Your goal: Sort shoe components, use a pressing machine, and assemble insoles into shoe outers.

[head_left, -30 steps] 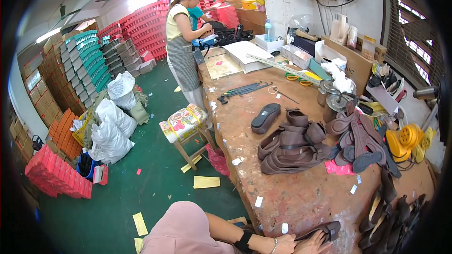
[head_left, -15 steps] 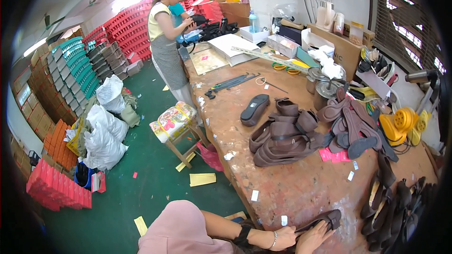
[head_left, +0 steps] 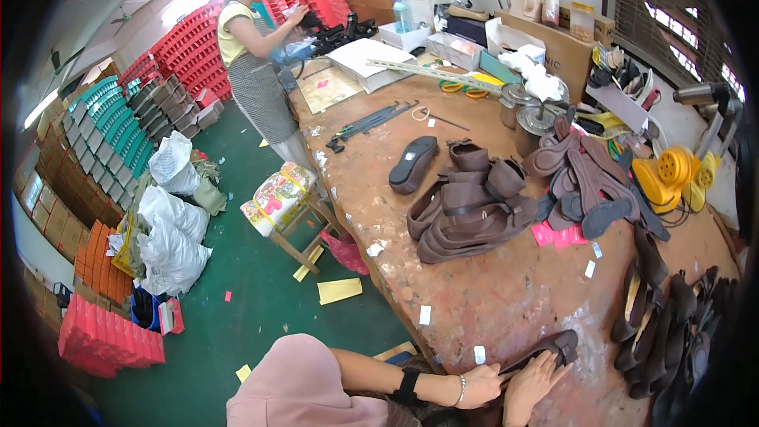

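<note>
A dark brown shoe [head_left: 566,341] lies on the worn brown worktable near its front edge. Across it rests my right hand [head_left: 534,383], its fingers stretched out and a little spread over the upper. My left hand [head_left: 479,386], with a bracelet at the wrist and a black band on the forearm, is closed in a fist at the shoe's near end. Whatever those fingers pinch is hidden. Farther up the table stands a cluster of brown sandals [head_left: 474,225], with a single shoe [head_left: 413,164] tipped sole-outward beside it.
Brown insoles [head_left: 589,170] are heaped at the right, near a yellow device [head_left: 666,174]. More dark shoes [head_left: 672,340] crowd the right edge. Beyond the table's left edge are a stool [head_left: 281,198] with a patterned cushion and a standing person [head_left: 257,63].
My view has shifted slightly, so the table items appear displaced. My right hand's fingers now lie more spread over the shoe; my left hand stays at its near end. The other person's hands have risen.
</note>
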The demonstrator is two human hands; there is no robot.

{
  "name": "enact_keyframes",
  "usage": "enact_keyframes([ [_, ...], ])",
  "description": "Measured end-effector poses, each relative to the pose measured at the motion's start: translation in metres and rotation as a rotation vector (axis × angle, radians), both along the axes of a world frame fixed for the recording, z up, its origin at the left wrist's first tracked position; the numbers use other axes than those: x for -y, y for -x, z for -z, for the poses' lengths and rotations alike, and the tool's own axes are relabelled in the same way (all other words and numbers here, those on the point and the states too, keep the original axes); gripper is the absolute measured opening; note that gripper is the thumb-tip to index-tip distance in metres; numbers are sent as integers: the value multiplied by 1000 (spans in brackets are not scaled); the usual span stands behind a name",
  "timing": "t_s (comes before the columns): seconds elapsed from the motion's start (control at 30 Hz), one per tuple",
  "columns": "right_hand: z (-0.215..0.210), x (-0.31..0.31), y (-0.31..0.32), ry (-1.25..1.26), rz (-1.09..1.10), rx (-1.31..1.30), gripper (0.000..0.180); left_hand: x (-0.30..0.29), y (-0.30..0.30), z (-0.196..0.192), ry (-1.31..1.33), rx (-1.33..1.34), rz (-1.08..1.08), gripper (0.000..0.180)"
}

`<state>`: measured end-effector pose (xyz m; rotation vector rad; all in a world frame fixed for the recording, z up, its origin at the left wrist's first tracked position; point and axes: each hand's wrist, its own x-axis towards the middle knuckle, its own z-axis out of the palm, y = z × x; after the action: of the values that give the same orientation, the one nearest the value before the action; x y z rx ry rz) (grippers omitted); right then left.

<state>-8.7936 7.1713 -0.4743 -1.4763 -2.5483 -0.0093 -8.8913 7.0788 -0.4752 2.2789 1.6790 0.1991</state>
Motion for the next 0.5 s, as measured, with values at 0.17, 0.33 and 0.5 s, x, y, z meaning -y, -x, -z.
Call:
enact_keyframes([
  [0.17,29,6,-14,-172,-74,-48,56,-11,9,-12,57,-96,107,21],
  [0.33,-25,-28,29,369,-37,50,43,-17,32,-19,63,38,-55,36],
  [0.5,-11,26,-11,202,-91,-41,61,-22,22,-11,127,61,17,35],
])
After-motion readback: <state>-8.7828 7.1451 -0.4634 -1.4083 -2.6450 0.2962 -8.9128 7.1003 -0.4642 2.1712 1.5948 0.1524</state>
